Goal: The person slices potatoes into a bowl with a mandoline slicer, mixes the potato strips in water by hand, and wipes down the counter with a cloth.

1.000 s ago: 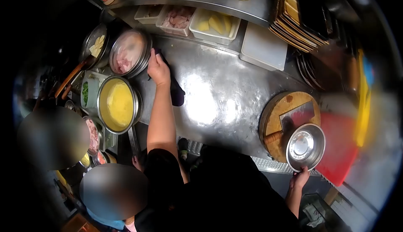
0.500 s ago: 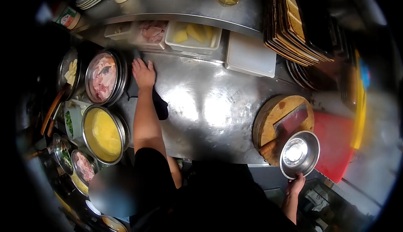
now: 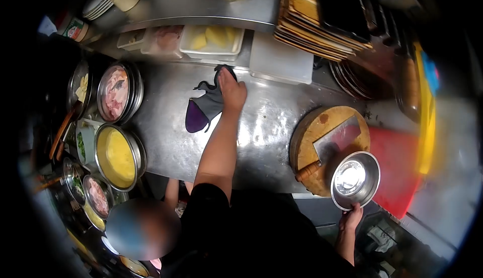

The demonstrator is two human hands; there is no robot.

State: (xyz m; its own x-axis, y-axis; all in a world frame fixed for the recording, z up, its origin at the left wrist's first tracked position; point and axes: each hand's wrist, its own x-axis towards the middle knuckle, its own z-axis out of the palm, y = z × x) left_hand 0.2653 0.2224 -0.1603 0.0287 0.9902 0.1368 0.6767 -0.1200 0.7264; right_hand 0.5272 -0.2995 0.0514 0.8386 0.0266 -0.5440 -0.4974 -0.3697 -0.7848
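My left hand (image 3: 232, 91) presses a dark grey cloth (image 3: 214, 99) against the steel counter (image 3: 161, 137), fingers stretched over its upper end. A purple corner and thin strings of the cloth trail to the left of my wrist. My right hand (image 3: 350, 216) grips the near rim of a metal bowl (image 3: 370, 187), tilted so its shiny inside shows; nothing can be seen in it. Just left of the bowl is a round wooden chopping board (image 3: 302, 149) with a cleaver (image 3: 334, 139) lying on it, its handle toward me.
Bowls of raw meat (image 3: 114, 94) and yellow liquid (image 3: 116, 152) line the left side. Along the back are food tubs (image 3: 211, 41), a white lidded box (image 3: 282, 61) and stacked trays (image 3: 312, 41). A red board (image 3: 395, 167) lies right. Another person's head (image 3: 143, 227) is at lower left.
My left hand has swept right across the counter, carrying the cloth with it. My right hand still holds the bowl in nearly the same place. The view has shifted slightly.
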